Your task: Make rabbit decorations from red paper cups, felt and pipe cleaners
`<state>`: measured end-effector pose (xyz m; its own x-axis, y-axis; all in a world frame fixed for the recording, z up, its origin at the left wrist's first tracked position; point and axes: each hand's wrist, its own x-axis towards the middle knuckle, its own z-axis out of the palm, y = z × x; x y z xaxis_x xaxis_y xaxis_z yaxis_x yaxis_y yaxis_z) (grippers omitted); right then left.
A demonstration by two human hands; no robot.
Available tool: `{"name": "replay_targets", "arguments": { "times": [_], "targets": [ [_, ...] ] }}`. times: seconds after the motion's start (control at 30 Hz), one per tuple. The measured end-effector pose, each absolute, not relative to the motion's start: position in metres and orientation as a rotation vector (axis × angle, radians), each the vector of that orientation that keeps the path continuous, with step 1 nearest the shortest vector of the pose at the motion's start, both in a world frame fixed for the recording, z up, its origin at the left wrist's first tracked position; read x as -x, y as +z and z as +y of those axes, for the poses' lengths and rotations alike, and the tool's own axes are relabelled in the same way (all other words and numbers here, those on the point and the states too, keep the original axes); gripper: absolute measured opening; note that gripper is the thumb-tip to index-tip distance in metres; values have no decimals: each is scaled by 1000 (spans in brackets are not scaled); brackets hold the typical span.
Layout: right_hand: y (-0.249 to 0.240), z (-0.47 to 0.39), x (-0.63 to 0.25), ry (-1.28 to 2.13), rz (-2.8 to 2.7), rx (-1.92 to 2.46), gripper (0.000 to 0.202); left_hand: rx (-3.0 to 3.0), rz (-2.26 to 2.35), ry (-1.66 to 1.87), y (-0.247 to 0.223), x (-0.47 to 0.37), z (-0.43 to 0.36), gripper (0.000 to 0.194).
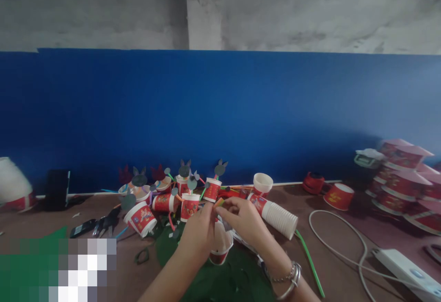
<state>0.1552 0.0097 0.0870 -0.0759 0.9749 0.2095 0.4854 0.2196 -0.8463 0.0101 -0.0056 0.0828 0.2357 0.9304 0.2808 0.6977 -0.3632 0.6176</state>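
Note:
My left hand (201,228) and my right hand (241,217) meet at the middle of the table, fingers pinched together. A small orange-yellow strip (219,202) shows between their fingertips; its kind is unclear. Just below them an open paper cup (220,256), red and white, stands on a green sheet (234,279), its top partly covered by my hands. Behind are several red paper cups with grey animal-head cutouts, such as an upright decorated cup (189,206) and a tilted decorated cup (140,219). Coloured bendy sticks poke out of them.
A nested stack of paper cups (279,218) lies right of my hands, near a green stick (310,263). Further right are a white cable (361,247), a power strip (406,272) and piled red cups (396,185). Scissors (106,223) lie left. A blue partition (220,113) stands behind.

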Motion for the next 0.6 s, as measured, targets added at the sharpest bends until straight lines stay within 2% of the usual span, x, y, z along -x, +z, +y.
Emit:
{"name": "replay_targets", "arguments": {
  "times": [0.23, 0.6],
  "targets": [
    [89, 8, -152, 853, -1690, 1266, 16, -2097, 1464, 954, 78, -5, 2, 30],
    [89, 7, -155, 714, -1720, 1279, 16, -1927, 1240, 1032, 75, -3, 5, 32]
  ]
}}
